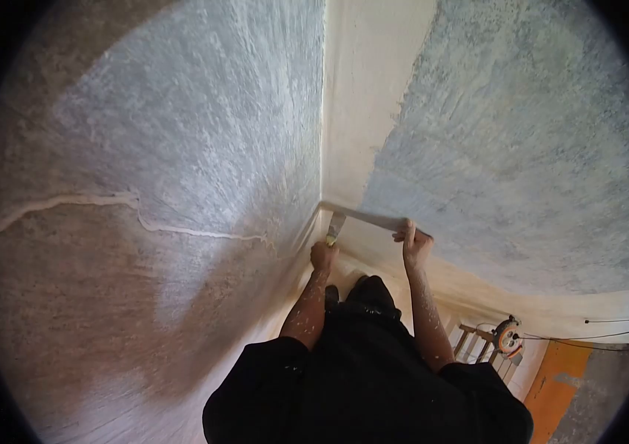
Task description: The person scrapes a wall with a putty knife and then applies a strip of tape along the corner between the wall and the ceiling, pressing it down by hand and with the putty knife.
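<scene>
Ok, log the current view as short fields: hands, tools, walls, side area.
left hand: grips a small flat scraper with a yellowish handle
right hand: holds the outer end of a long grey flat blade
blade: reaches toward the corner; overlaps the scraper in view, contact unclear
left wall: mottled grey surface with a jagged whitish line
right wall: mottled blue-grey, with a smooth cream strip along the corner
side area: round orange-and-black reel near a brown slatted wooden frame

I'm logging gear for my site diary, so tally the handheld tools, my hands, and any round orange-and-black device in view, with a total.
Handheld tools: 2 (narrow scraper, wide blade)
Hands: 2 (left hand, right hand)
Round orange-and-black device: 1
Total: 5
</scene>
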{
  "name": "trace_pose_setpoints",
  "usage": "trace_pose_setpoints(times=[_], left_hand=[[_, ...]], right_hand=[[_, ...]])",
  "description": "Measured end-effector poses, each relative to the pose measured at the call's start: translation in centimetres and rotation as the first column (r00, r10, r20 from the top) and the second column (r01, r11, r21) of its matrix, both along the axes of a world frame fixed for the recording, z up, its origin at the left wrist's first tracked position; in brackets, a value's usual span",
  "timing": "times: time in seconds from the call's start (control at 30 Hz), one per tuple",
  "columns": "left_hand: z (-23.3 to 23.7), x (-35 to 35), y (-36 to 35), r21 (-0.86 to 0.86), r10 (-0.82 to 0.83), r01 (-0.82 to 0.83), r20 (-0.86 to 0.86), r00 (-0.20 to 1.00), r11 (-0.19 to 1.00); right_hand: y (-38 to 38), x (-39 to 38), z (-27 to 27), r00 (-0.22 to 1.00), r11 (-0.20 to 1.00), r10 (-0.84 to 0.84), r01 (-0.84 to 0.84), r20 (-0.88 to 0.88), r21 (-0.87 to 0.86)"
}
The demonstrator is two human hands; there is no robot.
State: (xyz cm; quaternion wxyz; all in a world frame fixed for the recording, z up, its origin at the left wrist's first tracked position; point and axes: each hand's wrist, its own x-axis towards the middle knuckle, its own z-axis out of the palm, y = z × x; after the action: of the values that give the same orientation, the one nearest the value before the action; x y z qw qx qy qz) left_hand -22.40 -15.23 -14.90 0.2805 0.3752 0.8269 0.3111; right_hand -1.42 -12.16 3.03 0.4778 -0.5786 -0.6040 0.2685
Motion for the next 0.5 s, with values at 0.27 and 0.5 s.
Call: trace_pose_setpoints(times=[0.27, 0.5], left_hand=[[0.2, -1.3, -1.2, -0.014, 0.021, -0.021, 0.045, 0.999, 1.000], [1.7, -0.7, 0.0, -0.058, 0.013, -0.005, 0.149, 0.989, 0.998]], right_hand=[[-0.4, -0.3, -0.6, 0.996, 1.000, -0.024, 0.023, -0.081, -0.015], [0.2, 0.1, -0.9, 1.000, 1.000, 0.011, -0.012, -0.025, -0.012]])
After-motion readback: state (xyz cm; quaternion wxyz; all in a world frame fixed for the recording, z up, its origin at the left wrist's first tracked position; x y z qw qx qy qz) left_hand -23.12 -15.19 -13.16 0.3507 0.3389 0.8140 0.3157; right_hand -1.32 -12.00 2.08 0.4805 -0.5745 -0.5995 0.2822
